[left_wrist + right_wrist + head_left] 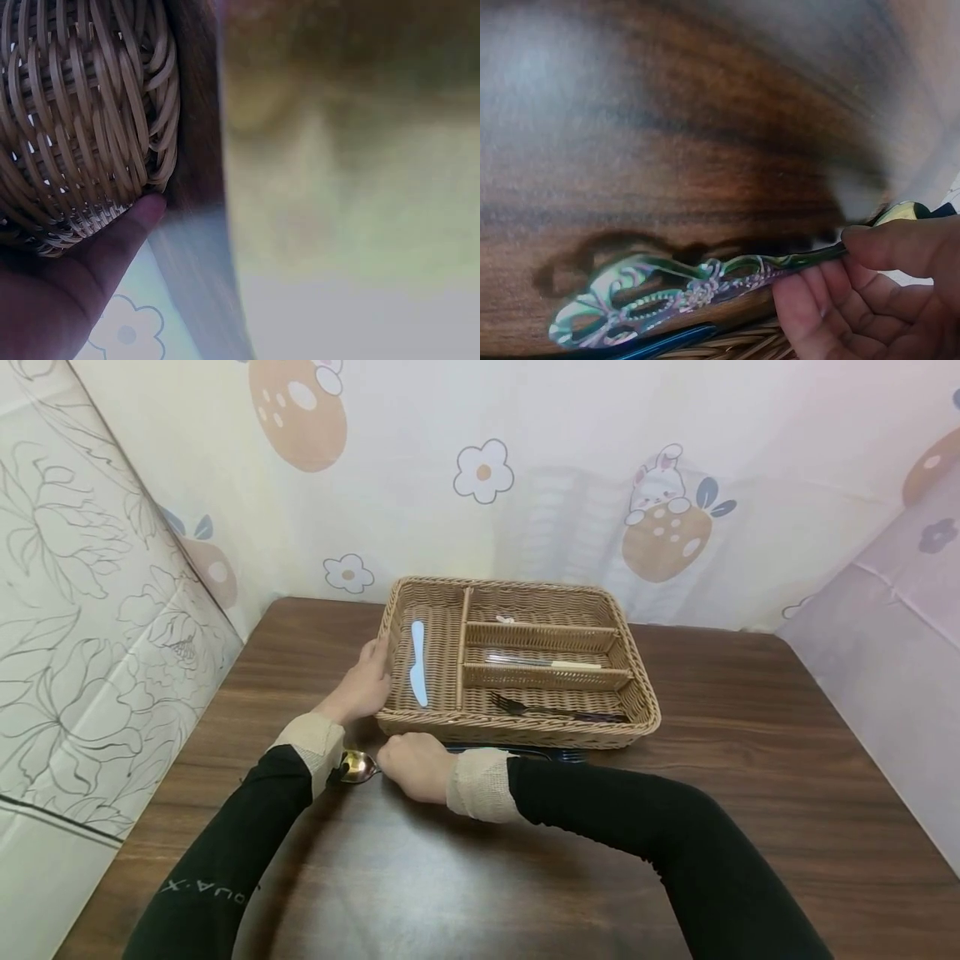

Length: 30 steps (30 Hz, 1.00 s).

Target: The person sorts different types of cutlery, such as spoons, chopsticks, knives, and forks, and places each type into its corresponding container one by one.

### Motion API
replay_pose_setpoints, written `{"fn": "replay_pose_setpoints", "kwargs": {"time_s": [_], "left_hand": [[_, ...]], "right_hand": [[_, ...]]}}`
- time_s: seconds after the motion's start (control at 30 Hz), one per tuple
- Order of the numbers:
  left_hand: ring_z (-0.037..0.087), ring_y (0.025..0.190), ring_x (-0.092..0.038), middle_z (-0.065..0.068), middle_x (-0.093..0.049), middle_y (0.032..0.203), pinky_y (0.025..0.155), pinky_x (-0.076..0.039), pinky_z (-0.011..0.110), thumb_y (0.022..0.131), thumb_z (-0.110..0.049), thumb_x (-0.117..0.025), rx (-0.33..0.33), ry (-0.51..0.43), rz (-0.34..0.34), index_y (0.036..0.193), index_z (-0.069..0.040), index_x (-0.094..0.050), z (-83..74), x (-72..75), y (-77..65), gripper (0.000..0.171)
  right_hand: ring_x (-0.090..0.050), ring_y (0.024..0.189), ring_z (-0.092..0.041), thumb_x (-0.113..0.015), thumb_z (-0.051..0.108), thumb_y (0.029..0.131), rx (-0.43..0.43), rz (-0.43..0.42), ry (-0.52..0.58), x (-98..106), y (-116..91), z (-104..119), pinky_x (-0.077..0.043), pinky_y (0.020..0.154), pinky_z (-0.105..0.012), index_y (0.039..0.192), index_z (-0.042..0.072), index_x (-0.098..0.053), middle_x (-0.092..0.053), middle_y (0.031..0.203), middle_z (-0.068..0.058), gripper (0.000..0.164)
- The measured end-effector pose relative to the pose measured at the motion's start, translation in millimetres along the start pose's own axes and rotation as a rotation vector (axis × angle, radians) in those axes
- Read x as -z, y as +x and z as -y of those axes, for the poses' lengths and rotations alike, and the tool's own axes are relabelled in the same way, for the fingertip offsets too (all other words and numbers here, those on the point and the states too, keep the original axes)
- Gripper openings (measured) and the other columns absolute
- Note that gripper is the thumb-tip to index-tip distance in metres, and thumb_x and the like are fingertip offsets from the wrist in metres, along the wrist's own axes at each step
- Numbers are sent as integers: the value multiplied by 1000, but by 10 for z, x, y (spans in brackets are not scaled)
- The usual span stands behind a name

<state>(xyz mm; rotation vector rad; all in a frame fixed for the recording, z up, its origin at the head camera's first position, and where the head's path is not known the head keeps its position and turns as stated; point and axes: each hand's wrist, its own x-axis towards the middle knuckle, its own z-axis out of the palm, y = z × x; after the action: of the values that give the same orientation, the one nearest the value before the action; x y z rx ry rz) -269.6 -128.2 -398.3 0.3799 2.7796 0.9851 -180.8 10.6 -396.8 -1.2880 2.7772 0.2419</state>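
My left hand (365,681) rests against the left wall of the wicker cutlery basket (517,737). In the left wrist view a straight digit (135,225) touches the edge of the weave, and the other fingers are hidden. In front of the basket, my right hand (417,766) pinches a spoon; its gold bowl (358,767) points left, near the left cuff. The right wrist view shows the spoon's ornate, iridescent openwork handle (697,292) between thumb and fingers, low over the table.
A dark blue fork (517,748) lies along the basket's front wall. Inside the basket are a light blue knife (418,664), a dark fork (555,710), a cream-handled utensil (576,665) and a small white item (505,619). The patterned curtain (420,543) hangs behind the table.
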Motion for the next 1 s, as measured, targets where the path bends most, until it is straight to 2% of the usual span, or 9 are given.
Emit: {"fn": "replay_pose_setpoints", "kwargs": {"time_s": [0.1, 0.4, 0.6, 0.73, 0.87, 1.0], "left_hand": [[47, 123, -48, 22, 1, 163, 110, -35, 56, 99, -8, -31, 4, 7, 2, 156, -5, 10, -6, 5, -1, 71], [48, 130, -42, 23, 2, 163, 113, -31, 56, 99, -8, -31, 7, 12, 7, 156, -5, 11, -24, 0, 8, 71], [48, 132, -41, 22, 1, 163, 113, -31, 55, 99, -9, -31, 15, 17, 0, 157, -6, 10, -38, 13, 7, 71], [49, 134, -38, 22, 1, 163, 113, -31, 56, 99, -9, -30, 17, 20, 2, 157, -7, 11, -37, 9, 10, 70], [50, 134, -37, 23, 1, 162, 114, -29, 56, 99, -9, -30, 17, 17, 7, 157, -7, 12, -29, 8, 6, 71], [51, 132, -39, 24, 1, 162, 114, -28, 56, 99, -9, -31, 18, 19, 5, 157, -7, 11, -18, 12, 1, 71]], "right_hand": [[-69, 77, -15, -59, 8, 93, -5, 17, 23, 14, -24, 5, -55, 58, -30, 84, 17, -70, -72, 89, 3, 17], [-69, 84, -16, -58, 6, 93, -12, 82, 68, 85, -97, -40, -57, 65, -32, 87, 16, -69, -72, 93, 2, 16], [-69, 87, -17, -58, 6, 93, -13, 93, 46, 131, -149, -64, -58, 67, -33, 91, 16, -70, -72, 97, 1, 16], [-69, 89, -18, -57, 6, 93, -33, 111, 82, 157, -175, -78, -57, 68, -34, 91, 15, -70, -72, 98, -1, 16], [-67, 91, -17, -56, 3, 92, -60, 170, 163, 188, -188, -112, -56, 69, -33, 83, 15, -65, -71, 99, -1, 18], [-61, 80, -13, -56, 0, 91, -99, 240, 239, 207, -210, -167, -50, 62, -29, 73, 16, -54, -69, 94, 0, 24]]}}
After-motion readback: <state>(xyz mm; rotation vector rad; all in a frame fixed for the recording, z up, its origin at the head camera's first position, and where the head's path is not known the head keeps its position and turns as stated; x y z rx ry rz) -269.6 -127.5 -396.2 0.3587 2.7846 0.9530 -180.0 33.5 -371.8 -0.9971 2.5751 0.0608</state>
